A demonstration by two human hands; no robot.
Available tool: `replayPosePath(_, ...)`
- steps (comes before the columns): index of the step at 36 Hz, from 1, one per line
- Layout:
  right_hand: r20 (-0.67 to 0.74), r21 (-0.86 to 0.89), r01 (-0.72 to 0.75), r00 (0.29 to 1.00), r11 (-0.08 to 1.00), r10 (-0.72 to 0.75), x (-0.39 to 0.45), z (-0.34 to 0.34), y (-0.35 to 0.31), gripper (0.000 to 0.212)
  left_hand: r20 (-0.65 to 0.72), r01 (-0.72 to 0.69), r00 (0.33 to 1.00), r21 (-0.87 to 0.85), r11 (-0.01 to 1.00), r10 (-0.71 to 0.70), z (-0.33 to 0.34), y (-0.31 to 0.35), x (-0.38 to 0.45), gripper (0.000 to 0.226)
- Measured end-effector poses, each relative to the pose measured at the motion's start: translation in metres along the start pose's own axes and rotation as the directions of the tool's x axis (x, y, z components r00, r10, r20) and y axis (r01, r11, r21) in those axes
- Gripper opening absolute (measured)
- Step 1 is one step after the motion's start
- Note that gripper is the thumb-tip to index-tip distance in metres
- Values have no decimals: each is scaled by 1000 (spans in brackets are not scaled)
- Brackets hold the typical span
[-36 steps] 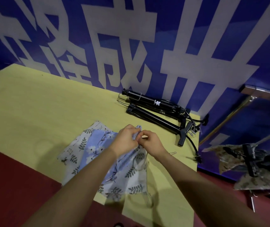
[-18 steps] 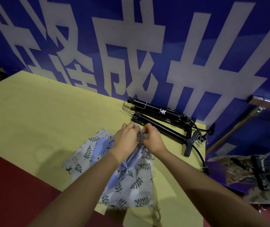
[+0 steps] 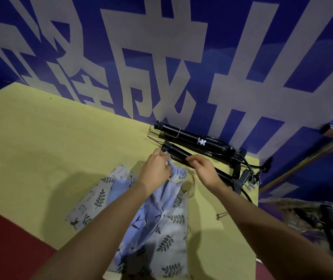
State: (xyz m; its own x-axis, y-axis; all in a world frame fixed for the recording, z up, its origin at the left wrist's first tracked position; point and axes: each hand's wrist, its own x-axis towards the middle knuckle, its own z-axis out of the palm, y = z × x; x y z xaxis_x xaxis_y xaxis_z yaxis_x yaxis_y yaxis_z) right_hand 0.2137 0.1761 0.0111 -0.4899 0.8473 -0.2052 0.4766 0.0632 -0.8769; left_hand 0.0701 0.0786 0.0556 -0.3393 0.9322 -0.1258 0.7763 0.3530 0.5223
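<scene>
A light blue drawstring bag (image 3: 162,201) with a flower print lies on top of grey leaf-print cloth bags (image 3: 167,245) on the yellow table (image 3: 40,154). Its gathered mouth is lifted off the table. My left hand (image 3: 156,168) grips the bunched top of the blue bag from the left. My right hand (image 3: 202,170) pinches something thin at the bag's mouth, a little to the right; it looks like the drawstring (image 3: 190,183), which loops down beside the bag.
Two folded black tripods (image 3: 198,142) with cables lie along the blue banner wall behind my hands. A small metal pin (image 3: 222,215) lies on the table to the right. A camouflage cloth with black gear (image 3: 315,221) sits off the table's right edge.
My hands have parted slightly: the right one moved right and the gathered mouth of the blue bag now shows between them. The camera has tilted, shifting the scene lower in view.
</scene>
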Motion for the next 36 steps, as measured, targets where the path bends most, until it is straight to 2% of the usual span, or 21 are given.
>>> replayPosePath(2, -71, -212, -36, 997, 977, 21, 14, -6, 10, 29, 1, 23, 1000, -54, 998, -23, 3, 2, 6, 42)
replayPosePath(4, -57, -506, -73, 997, 859, 51, 22, -12, 18, 44, 4, 39, 999, -80, 996, -39, 6, 4, 11, 43)
replayPosePath(5, -33, -591, -97, 995, 801, 96, 28, -14, 23, 51, 11, 49, 999, -90, 995, -48, 9, 4, 15, 44)
replayPosePath(9, 56, -744, -82, 981, 663, 185, 40, -15, 39, 57, 37, 99, 995, -135, 986, -95, 16, 2, 28, 44)
replayPosePath(15, 45, -817, -30, 992, 575, 116, 50, -8, 51, 50, 87, 110, 990, -24, 994, -108, 25, -5, 40, 54)
replayPosePath(19, 66, -816, 24, 996, 577, 53, 53, -9, 48, 42, 137, 89, 986, 63, 994, -96, 30, -14, 37, 70)
replayPosePath(25, 62, -775, 78, 997, 627, -47, 50, -16, 32, 48, 181, 102, 979, -41, 994, -93, 24, -15, 37, 57)
replayPosePath(31, 57, -819, 147, 982, 554, -178, 36, -28, 7, 44, 108, 109, 989, -67, 992, -101, 17, -8, 29, 48)
replayPosePath(36, -17, -848, 117, 969, 517, -247, 20, -38, -14, 46, 55, 90, 995, -81, 993, -86, 8, -1, 12, 49)
